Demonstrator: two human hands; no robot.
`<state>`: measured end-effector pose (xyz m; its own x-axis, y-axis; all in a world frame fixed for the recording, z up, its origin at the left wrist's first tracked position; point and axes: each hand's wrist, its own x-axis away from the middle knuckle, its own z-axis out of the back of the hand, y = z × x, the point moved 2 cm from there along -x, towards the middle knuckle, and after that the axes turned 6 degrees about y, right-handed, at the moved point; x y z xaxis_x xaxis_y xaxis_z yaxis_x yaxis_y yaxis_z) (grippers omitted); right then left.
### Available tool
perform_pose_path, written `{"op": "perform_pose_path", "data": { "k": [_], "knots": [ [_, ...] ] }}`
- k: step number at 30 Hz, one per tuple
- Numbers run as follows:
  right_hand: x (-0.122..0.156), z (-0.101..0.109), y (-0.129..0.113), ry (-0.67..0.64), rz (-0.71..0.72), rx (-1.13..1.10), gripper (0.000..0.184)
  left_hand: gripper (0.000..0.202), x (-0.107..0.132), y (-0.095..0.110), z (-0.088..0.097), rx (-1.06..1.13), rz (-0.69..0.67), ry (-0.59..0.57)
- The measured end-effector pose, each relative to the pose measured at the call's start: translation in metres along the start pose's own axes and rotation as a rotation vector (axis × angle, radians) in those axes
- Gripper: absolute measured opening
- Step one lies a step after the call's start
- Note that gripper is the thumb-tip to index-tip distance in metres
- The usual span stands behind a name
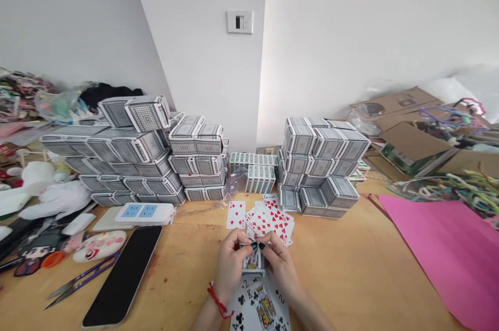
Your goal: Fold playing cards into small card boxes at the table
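My left hand [230, 263] and my right hand [278, 263] meet over the wooden table [351, 268], both closed on a small stack of playing cards [253, 260] held upright between them. A red string circles my left wrist. Just beyond my fingers lies a fan of red diamond cards [271, 221], with one diamond card [236, 214] lying apart to its left. Below my hands, club cards and a king [259, 307] lie face up near the table's front edge.
Stacks of boxed card decks stand at the back left [144, 159], centre [255, 170] and right [319, 164]. A dark phone [125, 274], scissors [83, 279] and a power strip [144, 212] lie at left. Pink paper [444, 248] and cardboard boxes [413, 138] fill the right.
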<state>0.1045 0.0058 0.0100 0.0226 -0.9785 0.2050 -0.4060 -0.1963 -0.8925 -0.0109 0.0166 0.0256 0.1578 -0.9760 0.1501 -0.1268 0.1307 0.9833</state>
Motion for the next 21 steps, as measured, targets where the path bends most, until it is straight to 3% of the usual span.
{"op": "perform_pose_path", "data": {
  "k": [6,12,21],
  "knots": [
    [0.0003,-0.002,-0.0025,0.029,-0.009,-0.037,0.018,0.008,-0.0004,-0.0025,-0.0005,-0.083,-0.079,0.018],
    [-0.002,0.0,-0.0018,0.08,-0.058,-0.17,0.015,0.014,0.0043,0.0028,-0.0049,0.044,-0.022,-0.129],
    [-0.0001,-0.0004,-0.0063,0.088,-0.093,-0.24,0.009,0.012,0.002,-0.0036,-0.0019,0.016,-0.086,-0.075]
  ]
}}
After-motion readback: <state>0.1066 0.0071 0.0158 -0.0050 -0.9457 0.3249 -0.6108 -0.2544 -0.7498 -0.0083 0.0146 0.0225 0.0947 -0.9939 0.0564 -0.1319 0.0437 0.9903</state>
